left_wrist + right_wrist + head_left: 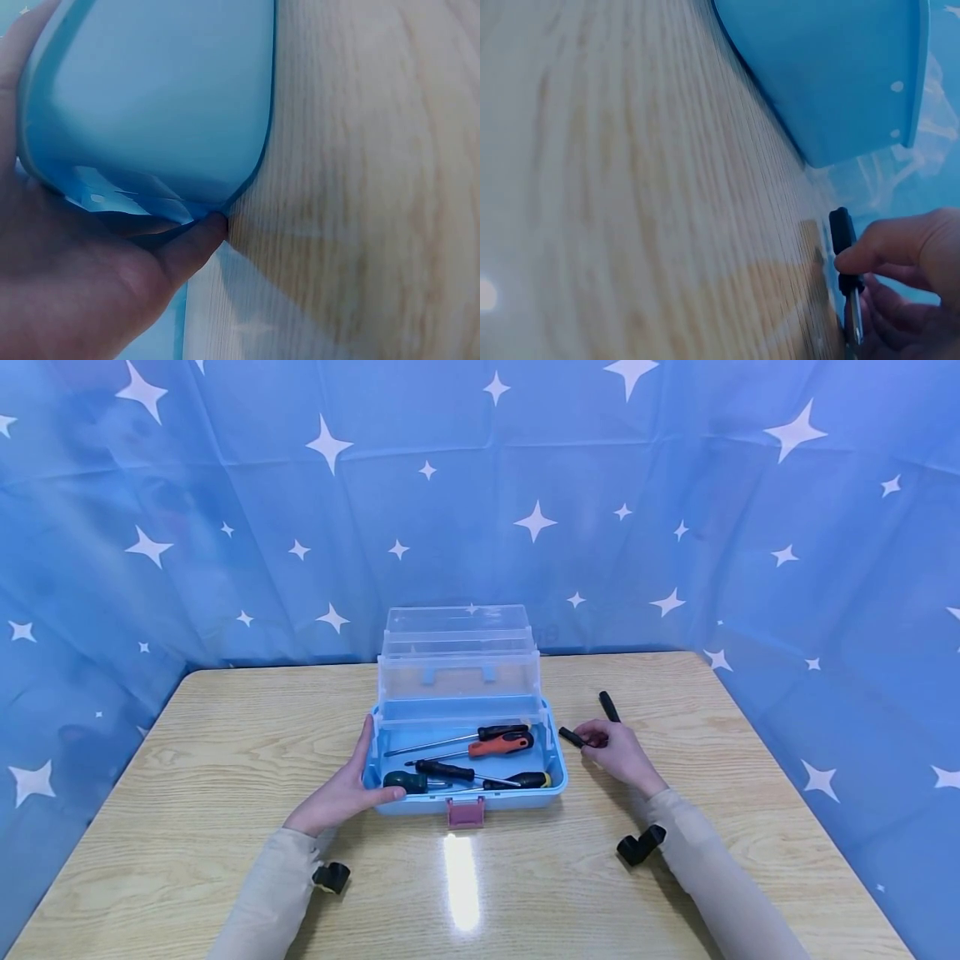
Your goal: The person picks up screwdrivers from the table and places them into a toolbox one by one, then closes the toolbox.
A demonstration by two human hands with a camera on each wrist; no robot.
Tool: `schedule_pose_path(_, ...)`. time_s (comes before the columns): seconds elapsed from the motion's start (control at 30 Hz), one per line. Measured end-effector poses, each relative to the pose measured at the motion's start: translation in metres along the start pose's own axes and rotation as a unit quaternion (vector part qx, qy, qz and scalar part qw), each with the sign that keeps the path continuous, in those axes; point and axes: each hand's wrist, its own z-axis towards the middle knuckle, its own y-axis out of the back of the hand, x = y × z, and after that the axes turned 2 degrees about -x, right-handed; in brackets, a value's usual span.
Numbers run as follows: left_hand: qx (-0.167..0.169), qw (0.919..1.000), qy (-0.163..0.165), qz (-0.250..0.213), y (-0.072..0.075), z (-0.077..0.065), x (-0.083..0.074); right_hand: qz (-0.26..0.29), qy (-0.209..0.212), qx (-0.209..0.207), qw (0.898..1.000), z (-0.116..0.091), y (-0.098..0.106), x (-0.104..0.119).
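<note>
A light blue toolbox [427,807] stands on the table with its clear lid [459,652] raised. My left hand [347,789] grips its left end, the thumb over the front corner and the fingers along the side. To the right of the box, my right hand [617,756] pinches a black-handled screwdriver [844,240], its metal shaft pointing away from the box. Inside the box lie several screwdrivers, among them an orange-handled one [501,744], a stubby green one [405,782] and a black-and-yellow one [525,781].
Just beyond my right hand lies another black handle [609,706], its far part hidden by the hand. A pink latch [466,813] hangs at the box's front. Behind the wooden table [225,760] hangs a blue curtain [450,527] with white stars.
</note>
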Motion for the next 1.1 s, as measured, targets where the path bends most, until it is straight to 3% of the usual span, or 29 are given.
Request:
schedule_pose_path(0.27,-0.003,0.9999,0.010,0.010,0.000,-0.003,-0.002,0.008,0.008,-0.005,1.000,-0.002,0.000,0.003)
schedule_pose_path(0.9,-0.002,1.0000,0.002,-0.007,0.001,-0.001,-0.001,0.009,-0.008,-0.024,1.000,-0.009,0.011,0.016)
schedule_pose_path(1.1,-0.005,0.9999,-0.007,-0.011,0.000,-0.001,0.000,0.010,0.004,-0.029,1.000,-0.011,0.014,0.023)
